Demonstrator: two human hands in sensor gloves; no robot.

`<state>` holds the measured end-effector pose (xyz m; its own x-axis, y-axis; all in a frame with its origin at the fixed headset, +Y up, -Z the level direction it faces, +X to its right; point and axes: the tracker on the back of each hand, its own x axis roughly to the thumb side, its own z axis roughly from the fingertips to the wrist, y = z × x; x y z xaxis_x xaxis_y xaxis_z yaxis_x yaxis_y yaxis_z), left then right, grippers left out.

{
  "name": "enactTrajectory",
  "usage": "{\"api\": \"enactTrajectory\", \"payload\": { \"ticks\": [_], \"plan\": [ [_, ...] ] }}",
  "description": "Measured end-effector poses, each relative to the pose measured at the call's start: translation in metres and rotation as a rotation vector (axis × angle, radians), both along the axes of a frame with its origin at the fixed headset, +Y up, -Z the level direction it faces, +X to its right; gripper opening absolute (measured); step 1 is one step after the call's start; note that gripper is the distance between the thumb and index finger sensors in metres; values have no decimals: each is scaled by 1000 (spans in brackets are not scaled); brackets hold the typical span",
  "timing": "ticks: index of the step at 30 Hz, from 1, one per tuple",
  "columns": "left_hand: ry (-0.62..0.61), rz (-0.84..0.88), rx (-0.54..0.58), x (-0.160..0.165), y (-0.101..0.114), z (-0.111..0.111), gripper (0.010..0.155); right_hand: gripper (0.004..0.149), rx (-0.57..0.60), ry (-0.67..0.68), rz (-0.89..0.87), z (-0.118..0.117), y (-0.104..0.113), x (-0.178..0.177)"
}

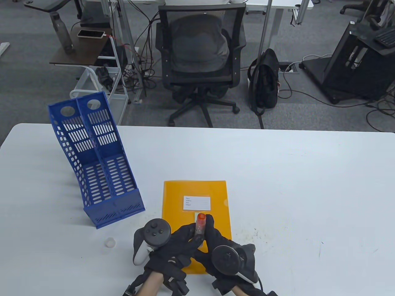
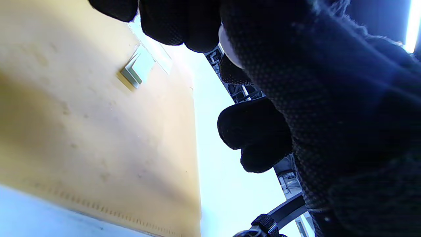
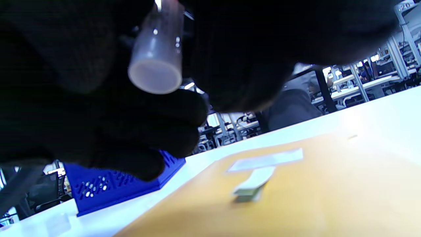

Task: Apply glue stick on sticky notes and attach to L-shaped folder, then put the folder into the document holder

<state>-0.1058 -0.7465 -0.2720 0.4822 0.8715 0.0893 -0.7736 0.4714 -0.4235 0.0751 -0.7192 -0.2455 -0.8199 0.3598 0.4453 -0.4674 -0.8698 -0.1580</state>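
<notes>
Fingers (image 1: 185, 236) of both hands grip glue stick (image 1: 200, 226); folder label (image 1: 197, 203) unreadable.

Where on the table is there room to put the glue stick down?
Widest bare stretch: the white table right of the orange folder. The strip behind the folder is free too. Crowded: the near left, where the blue document holder, small clear cap and both hands sit close together.

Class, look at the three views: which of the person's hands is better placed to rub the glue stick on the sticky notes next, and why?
Probably the right hand: its fingers lie along the glue stick, directly above the sticky notes on the folder. The left hand grips only the lower end.
</notes>
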Motion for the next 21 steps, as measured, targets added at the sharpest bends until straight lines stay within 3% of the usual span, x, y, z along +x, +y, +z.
{"api": "enactTrajectory", "payload": {
  "ticks": [7,15,19,21],
  "plan": [
    [-42,64,-76,-5,-9,-5,63,84,18,14,46,2,2,-3],
    [48,249,-14,-21,-3,-9,61,84,97,6,0,4,7,1],
    [72,365,-9,-26,-2,-9,60,65,88,-9,-59,1,9,8],
    [70,371,1,-28,-1,-10,60,63,85,-14,-75,-1,8,11]
  ]
}}
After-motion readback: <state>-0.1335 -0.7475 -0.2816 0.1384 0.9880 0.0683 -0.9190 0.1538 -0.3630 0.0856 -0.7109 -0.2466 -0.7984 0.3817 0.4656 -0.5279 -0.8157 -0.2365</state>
